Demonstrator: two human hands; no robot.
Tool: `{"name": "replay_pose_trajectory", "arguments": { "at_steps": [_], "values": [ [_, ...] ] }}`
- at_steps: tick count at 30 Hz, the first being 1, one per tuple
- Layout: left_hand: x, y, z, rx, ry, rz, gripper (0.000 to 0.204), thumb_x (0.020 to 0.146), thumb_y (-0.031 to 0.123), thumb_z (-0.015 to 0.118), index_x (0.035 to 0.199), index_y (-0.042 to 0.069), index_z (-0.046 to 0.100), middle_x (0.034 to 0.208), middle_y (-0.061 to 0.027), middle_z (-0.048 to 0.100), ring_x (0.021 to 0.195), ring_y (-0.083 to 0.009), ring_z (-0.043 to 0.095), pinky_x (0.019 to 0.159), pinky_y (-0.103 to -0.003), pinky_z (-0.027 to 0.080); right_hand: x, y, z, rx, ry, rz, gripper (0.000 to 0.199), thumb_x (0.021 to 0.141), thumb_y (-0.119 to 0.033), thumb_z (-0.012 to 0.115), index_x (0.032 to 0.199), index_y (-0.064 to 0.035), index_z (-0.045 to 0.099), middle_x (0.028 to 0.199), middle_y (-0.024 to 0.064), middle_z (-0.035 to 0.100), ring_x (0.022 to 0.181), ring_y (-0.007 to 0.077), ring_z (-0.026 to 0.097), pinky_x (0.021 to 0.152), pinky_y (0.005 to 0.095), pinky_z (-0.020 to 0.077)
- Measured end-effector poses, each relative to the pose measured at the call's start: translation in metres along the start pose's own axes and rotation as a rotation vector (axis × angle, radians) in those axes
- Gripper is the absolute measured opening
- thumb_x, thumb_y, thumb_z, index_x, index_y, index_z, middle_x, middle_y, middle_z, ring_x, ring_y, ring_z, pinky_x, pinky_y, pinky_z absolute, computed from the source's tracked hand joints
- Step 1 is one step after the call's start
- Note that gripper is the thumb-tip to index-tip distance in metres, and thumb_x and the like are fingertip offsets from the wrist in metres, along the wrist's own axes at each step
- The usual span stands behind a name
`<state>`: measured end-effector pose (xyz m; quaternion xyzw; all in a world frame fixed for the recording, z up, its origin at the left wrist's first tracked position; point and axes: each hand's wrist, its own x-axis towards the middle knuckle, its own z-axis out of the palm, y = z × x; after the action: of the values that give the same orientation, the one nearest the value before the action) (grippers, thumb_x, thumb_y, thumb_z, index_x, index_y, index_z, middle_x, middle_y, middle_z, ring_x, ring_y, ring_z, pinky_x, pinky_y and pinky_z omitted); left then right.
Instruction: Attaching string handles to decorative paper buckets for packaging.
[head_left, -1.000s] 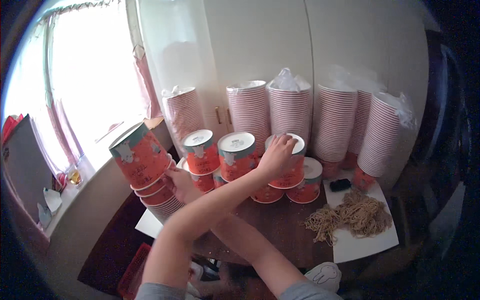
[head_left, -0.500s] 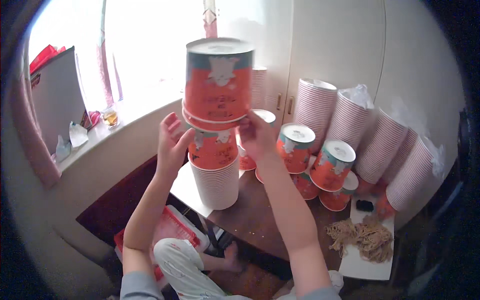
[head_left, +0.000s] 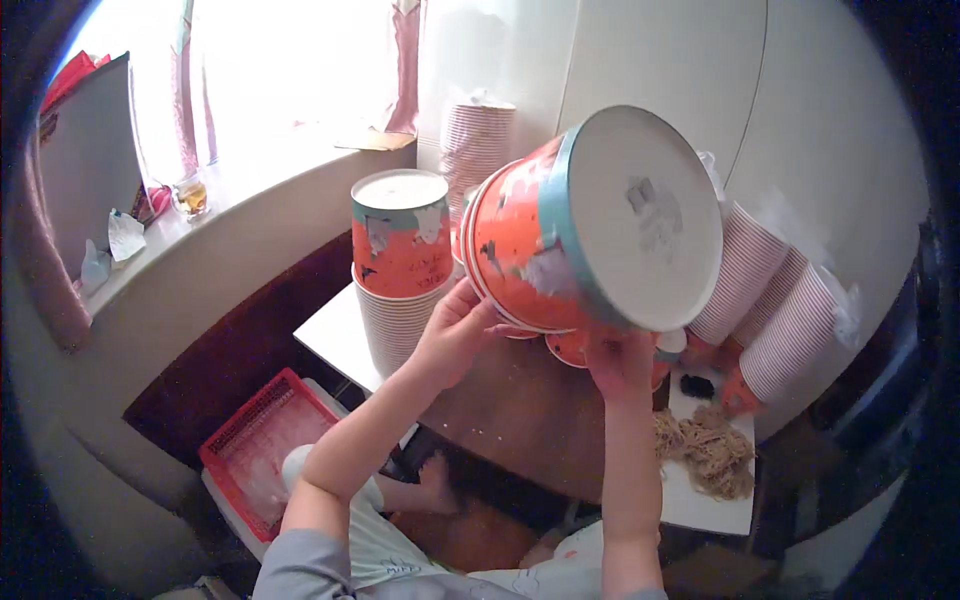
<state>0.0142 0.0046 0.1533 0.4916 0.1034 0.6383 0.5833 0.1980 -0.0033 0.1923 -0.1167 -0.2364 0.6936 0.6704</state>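
Note:
In front of me a few nested orange paper buckets (head_left: 525, 235) are tilted on their side, the white base with its teal band facing me. My left hand (head_left: 455, 335) pinches their rims at the lower left. From below, my right hand (head_left: 620, 362) grips the side near the base, its fingertips partly hidden. To the left stands a tall upside-down stack of paper buckets (head_left: 400, 245), its top one orange and teal, on a white board. Further orange buckets are mostly hidden behind the held ones.
Wrapped stacks of buckets (head_left: 785, 330) lean on the right; another stack (head_left: 478, 140) stands by the cupboard. A tangle of brown string (head_left: 715, 455) and a black item (head_left: 697, 386) lie on the table's (head_left: 505, 400) right end. Below left sits a red basket (head_left: 225, 455).
The held buckets came off the left stack, moved right and tipped so their base faces me. Both hands moved right with them, and the view shifted.

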Motion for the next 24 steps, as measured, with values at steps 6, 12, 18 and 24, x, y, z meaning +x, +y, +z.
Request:
{"name": "replay_pose_trajectory", "arguments": {
  "at_steps": [6,12,18,24],
  "values": [
    [-0.024,-0.048,-0.001,-0.036,0.052,-0.099,0.033,0.087,0.018,0.050,0.117,0.005,0.042,0.113,-0.0062,0.051,0.099,-0.0173,0.053,0.084,-0.033,0.045,0.001,-0.010,-0.109,-0.192,-0.034,-0.044,0.024,0.078,-0.008,0.054,0.100,-0.0012,0.049,0.088,0.0049,0.058,0.065,0.0112,0.055,0.054,0.0213,0.0464],
    [-0.102,-0.105,-0.024,-0.219,0.280,-0.219,0.033,0.087,0.019,0.051,0.114,0.003,0.043,0.108,-0.0071,0.053,0.095,-0.0177,0.055,0.080,-0.031,0.047,-0.048,0.001,-0.181,-0.366,0.113,0.284,0.032,0.081,-0.019,0.053,0.109,-0.0045,0.047,0.105,0.0060,0.054,0.095,0.0175,0.052,0.081,0.0331,0.0446],
    [-0.147,-0.121,-0.033,-0.039,0.281,-0.310,0.027,0.088,0.014,0.048,0.112,0.002,0.044,0.104,-0.0061,0.054,0.091,-0.0154,0.056,0.075,-0.030,0.049,-0.068,-0.002,-0.177,-1.151,-0.207,-0.144,0.077,0.069,-0.012,0.066,0.131,-0.0131,0.020,0.132,0.0108,0.027,0.121,0.0249,0.031,0.095,0.0388,0.0339],
    [-0.144,-0.118,-0.030,0.118,0.252,-0.318,0.021,0.088,0.015,0.048,0.105,0.003,0.047,0.097,-0.0030,0.055,0.082,-0.0103,0.055,0.069,-0.025,0.048,-0.067,-0.001,-0.180,-1.671,-0.157,-0.629,0.011,0.069,-0.005,0.064,0.074,-0.0032,0.055,0.088,0.0107,0.056,0.089,0.0254,0.052,0.074,0.0330,0.0430]
  ]
}}
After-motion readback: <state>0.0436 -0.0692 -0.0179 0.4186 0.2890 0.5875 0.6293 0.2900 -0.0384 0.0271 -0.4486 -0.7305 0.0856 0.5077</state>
